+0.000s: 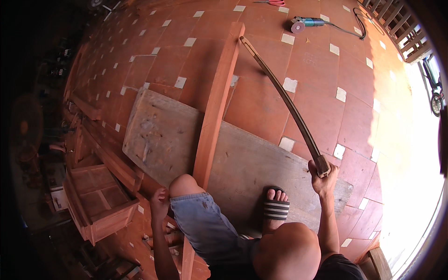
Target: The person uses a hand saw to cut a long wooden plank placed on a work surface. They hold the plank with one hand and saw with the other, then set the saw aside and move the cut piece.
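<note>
A long reddish wooden beam (216, 107) lies across a worn grey board (161, 126) on the floor. My left knee rests on or right beside the beam, and my right foot, in a striped sandal (276, 209), stands on the board. In my right hand (325, 179), closed around its near end, is a long narrow wooden tool (291, 105) that looks like a frame saw seen edge-on. Its far tip is close to the beam's far end. My left hand (159, 204) is beside my left knee with its fingers curled; whatever they may hold is hidden.
An angle grinder (308, 23) with a cord lies at the far right, and red-handled pliers or scissors (275, 2) lie at the top edge. To the left stand a wooden drawer-like frame (100, 200) and more timber (109, 154). A slatted wooden piece (401, 23) is at the upper right.
</note>
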### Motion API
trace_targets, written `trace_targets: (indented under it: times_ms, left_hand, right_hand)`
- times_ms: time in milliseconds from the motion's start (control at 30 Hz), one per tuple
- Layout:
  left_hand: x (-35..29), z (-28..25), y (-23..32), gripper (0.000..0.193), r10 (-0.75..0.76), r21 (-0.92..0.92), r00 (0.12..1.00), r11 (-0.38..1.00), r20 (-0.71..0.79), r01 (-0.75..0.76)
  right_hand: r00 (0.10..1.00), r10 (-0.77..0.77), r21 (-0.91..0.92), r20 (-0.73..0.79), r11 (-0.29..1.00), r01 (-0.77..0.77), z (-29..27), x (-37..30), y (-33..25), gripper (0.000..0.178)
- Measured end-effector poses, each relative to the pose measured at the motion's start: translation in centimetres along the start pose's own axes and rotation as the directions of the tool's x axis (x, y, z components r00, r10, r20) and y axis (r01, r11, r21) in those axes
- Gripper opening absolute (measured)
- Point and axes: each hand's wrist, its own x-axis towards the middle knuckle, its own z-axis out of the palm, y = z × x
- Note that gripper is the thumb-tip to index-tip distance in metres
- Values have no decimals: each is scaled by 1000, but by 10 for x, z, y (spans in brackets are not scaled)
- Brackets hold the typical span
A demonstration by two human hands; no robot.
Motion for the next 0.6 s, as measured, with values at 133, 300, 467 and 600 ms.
trace_targets:
  times_ms: [133,300,467,600]
  left_hand:
    - [146,20,129,62,211,69,977,976,-40,-208]
    - [298,140,258,97,306,147,952,941,12,-304]
    - [340,208,306,82,307,202,952,931,12,-303]
    - [349,223,298,60,326,159,945,935,-38,-316]
  right_hand:
    - [998,5,137,-60,990,3,18,-3,12,26]
    - [987,130,304,92,940,-152,19,-12,42,27]
    - [969,154,684,194,686,-246,8,-6,15,21]
    - [991,77,728,112,673,-134,23,14,-21,21]
